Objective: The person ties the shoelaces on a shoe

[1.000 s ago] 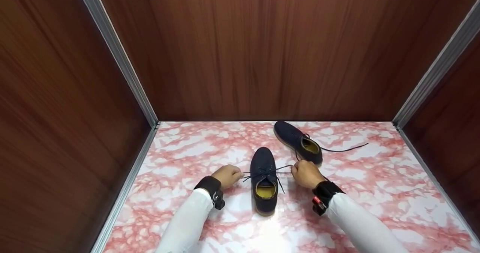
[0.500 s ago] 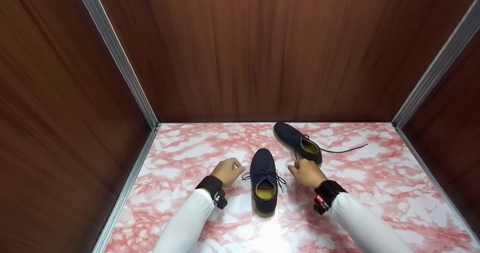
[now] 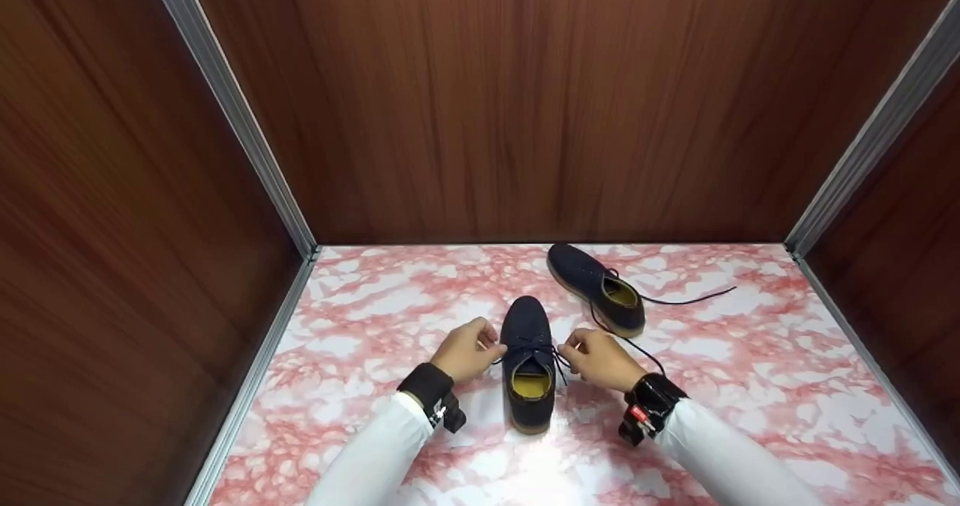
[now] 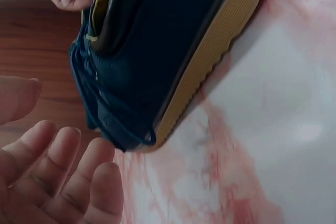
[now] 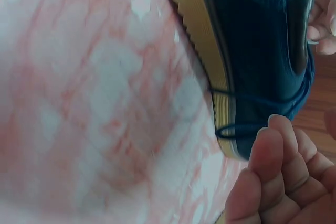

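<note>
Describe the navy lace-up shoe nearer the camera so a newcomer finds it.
Find the red-and-white marbled surface below the brown wood-grain wall. Between the person's left hand and right hand sits a navy, yellow-lined shoe. Unlike the angled navy shoe beyond it, whose laces trail loose, its own laces form a bow.

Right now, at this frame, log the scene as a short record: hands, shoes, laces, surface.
Left hand: fingers relaxed, left of the near shoe; lace contact unclear
Right hand: fingers loosely bent, right of it, by a lace loop
Near shoe: dark blue, upright, toe pointing away; lace loops on both sides
Far shoe: upright, angled, farther right; long lace trailing rightward
Surface: pink-and-white marbled
</note>
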`<control>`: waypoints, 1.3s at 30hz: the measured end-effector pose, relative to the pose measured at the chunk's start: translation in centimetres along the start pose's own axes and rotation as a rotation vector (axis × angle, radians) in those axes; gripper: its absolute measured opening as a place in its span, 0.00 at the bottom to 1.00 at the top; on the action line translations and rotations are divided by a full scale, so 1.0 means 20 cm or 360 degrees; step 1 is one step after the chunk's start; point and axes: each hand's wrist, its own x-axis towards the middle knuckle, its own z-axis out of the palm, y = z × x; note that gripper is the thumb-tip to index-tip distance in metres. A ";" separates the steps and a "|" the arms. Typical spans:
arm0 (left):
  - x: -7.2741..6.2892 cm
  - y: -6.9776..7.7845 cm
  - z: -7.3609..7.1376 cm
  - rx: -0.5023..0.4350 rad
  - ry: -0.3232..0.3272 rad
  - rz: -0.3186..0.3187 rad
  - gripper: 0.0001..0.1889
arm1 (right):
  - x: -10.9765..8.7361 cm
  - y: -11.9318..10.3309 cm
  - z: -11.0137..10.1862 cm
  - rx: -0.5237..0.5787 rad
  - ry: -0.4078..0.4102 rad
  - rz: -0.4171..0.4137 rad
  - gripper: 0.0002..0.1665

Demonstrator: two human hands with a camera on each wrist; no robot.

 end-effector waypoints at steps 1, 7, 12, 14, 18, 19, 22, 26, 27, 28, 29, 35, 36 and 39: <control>-0.01 0.00 0.01 0.0004 -0.0007 0.0005 0.13 | -0.01 0.00 0.01 0.0029 -0.0012 0.0003 0.13; -0.04 -0.02 0.07 0.0025 -0.0096 -0.0057 0.17 | -0.04 -0.01 0.06 0.0194 -0.0081 0.0046 0.15; -0.08 -0.04 0.12 -0.0064 -0.0205 -0.0152 0.20 | -0.05 -0.01 0.09 0.0231 -0.0076 0.0051 0.19; -0.09 -0.04 0.13 -0.0108 -0.0256 -0.0207 0.21 | -0.06 -0.02 0.10 0.0228 -0.0067 0.0063 0.21; -0.10 -0.03 0.16 -0.0189 -0.0297 -0.0295 0.22 | -0.07 -0.02 0.12 0.0255 -0.0089 0.0074 0.25; -0.10 -0.03 0.16 -0.0198 -0.0290 -0.0310 0.23 | -0.08 -0.02 0.12 0.0269 -0.0103 0.0069 0.27; -0.11 -0.03 0.18 -0.0260 -0.0259 -0.0337 0.26 | -0.09 -0.02 0.14 0.0323 -0.0165 0.0051 0.32; -0.12 -0.02 0.19 -0.0369 -0.0269 -0.0361 0.30 | -0.10 -0.01 0.16 0.0369 -0.0235 0.0040 0.37; -0.13 -0.02 0.20 -0.0390 -0.0274 -0.0363 0.31 | -0.11 0.00 0.16 0.0375 -0.0239 0.0044 0.38; -0.13 -0.01 0.20 -0.0400 -0.0276 -0.0364 0.31 | -0.11 0.00 0.16 0.0381 -0.0236 0.0042 0.38; -0.13 -0.01 0.21 -0.0400 -0.0270 -0.0360 0.31 | -0.11 0.00 0.17 0.0379 -0.0227 0.0036 0.38; -0.10 0.00 0.21 -0.0186 -0.0120 -0.0288 0.28 | -0.07 -0.04 0.18 0.0349 -0.0160 0.0035 0.36; -0.09 0.00 0.20 -0.0152 -0.0092 -0.0277 0.29 | -0.06 -0.05 0.18 0.0344 -0.0148 0.0047 0.35; -0.07 -0.01 0.19 -0.0120 -0.0026 -0.0265 0.28 | -0.02 -0.08 0.18 0.0355 -0.0106 0.0087 0.35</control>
